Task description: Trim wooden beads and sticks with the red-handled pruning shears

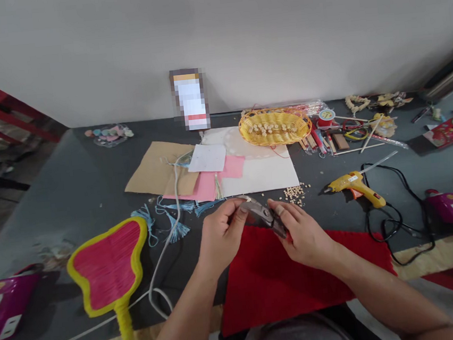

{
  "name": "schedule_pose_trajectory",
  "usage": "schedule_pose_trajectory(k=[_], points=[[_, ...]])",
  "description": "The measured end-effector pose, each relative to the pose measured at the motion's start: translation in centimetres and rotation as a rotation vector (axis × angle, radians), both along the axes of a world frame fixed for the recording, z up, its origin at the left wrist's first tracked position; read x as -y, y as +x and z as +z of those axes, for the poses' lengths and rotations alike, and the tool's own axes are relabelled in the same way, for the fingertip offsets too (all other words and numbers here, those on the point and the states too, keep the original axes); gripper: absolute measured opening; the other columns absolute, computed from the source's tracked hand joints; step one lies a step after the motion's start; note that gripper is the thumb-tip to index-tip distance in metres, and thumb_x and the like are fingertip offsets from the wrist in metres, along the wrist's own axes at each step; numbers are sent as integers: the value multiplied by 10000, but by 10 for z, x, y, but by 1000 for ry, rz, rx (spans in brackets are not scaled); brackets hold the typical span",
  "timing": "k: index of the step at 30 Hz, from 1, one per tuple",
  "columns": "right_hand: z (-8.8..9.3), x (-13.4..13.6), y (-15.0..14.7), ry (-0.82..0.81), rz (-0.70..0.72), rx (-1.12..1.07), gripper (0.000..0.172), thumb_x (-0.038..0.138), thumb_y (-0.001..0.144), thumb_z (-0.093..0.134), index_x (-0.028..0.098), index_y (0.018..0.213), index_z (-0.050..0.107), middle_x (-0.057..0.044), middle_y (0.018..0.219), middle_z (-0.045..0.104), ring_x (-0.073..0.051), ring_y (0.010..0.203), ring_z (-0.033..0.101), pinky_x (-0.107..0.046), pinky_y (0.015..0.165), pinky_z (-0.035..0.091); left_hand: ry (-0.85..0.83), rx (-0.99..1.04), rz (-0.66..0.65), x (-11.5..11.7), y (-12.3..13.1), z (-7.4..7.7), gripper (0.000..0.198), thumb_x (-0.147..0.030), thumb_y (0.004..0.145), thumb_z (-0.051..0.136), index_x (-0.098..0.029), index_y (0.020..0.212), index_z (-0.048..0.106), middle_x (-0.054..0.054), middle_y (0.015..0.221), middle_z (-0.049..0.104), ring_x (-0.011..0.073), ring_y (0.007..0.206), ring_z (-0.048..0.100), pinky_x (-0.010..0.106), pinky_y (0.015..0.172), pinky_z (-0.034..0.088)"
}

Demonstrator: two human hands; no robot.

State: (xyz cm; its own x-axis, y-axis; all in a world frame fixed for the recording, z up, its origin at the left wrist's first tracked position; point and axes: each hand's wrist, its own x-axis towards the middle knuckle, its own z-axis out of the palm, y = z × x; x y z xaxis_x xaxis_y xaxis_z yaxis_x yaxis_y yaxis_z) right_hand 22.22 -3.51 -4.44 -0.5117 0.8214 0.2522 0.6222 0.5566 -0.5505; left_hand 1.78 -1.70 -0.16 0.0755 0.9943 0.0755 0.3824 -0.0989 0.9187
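My right hand [302,232] is closed around the dark end of a grey metal tool with a round pivot [266,214], which looks like pliers. Its curved other end reaches to my left hand [222,232], whose thumb and fingers are pinched together there. Anything small between those left fingertips is hidden. Both hands are above the far edge of a red cloth [276,272], which hangs over the table's front edge towards my lap. Just beyond the tool lies a pile of small pale beads [294,194].
A yellow basket [274,128] holds more beads. White, pink and brown sheets [156,168] lie behind blue tassels [178,231]. To the left is a pink-and-yellow fan [111,269] beside a white cord [172,228]. A yellow glue gun [356,185] with black cable lies right.
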Motion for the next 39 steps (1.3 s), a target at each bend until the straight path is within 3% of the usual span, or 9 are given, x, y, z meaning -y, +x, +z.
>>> schedule_pose_trajectory(k=[5, 10, 18, 27, 31, 35, 39], points=[[7, 1, 1, -106, -3, 34, 823, 17, 647, 464, 154, 1440, 287, -142, 1209, 551, -269, 1110, 519, -458, 987, 481, 17, -46, 9, 1, 3, -5, 211, -299, 916, 512, -179, 930, 685, 22, 775, 736, 159, 701, 673, 230, 645, 498], [10, -2, 4, -119, -20, 84, 774, 20, 646, 453, 167, 1396, 336, -141, 1244, 537, -272, 1137, 508, -462, 1005, 462, 16, -50, -4, 1, 4, -7, 213, -319, 926, 496, -192, 939, 665, 21, 815, 732, 163, 746, 673, 237, 659, 489], [5, -3, 5, -132, -8, 139, 838, 46, 693, 450, 191, 1481, 207, -139, 1337, 482, -293, 1226, 442, -512, 1025, 432, 46, -75, 29, -1, 6, -11, 176, -300, 923, 494, -189, 860, 615, 11, 772, 687, 146, 691, 616, 235, 631, 447], [7, -4, 6, -106, 50, 138, 882, 21, 687, 455, 202, 1502, 171, -142, 1357, 460, -312, 1230, 427, -553, 1033, 415, -177, 185, -117, -4, -1, -3, 179, -257, 912, 499, -173, 825, 631, 7, 665, 656, 144, 666, 613, 252, 667, 465], [6, -3, 3, -110, 43, 109, 873, 4, 667, 454, 197, 1486, 219, -138, 1261, 509, -296, 1172, 468, -527, 1012, 441, -234, 228, -125, -4, -4, -6, 167, -272, 902, 520, -174, 832, 637, 8, 632, 655, 145, 645, 614, 242, 615, 459], [6, -1, 2, -129, 30, 89, 819, 5, 662, 449, 163, 1449, 286, -131, 1172, 545, -268, 1085, 519, -457, 985, 478, -213, 221, -111, -4, -1, -9, 187, -275, 919, 499, -161, 889, 644, 17, 710, 682, 141, 664, 627, 259, 681, 475], [6, -2, 3, -117, -3, 124, 789, 11, 672, 443, 140, 1438, 306, -142, 1175, 548, -281, 1113, 508, -471, 989, 472, -143, 98, -46, -4, 4, -11, 181, -288, 919, 489, -168, 892, 622, 34, 796, 708, 164, 731, 653, 271, 711, 482]])
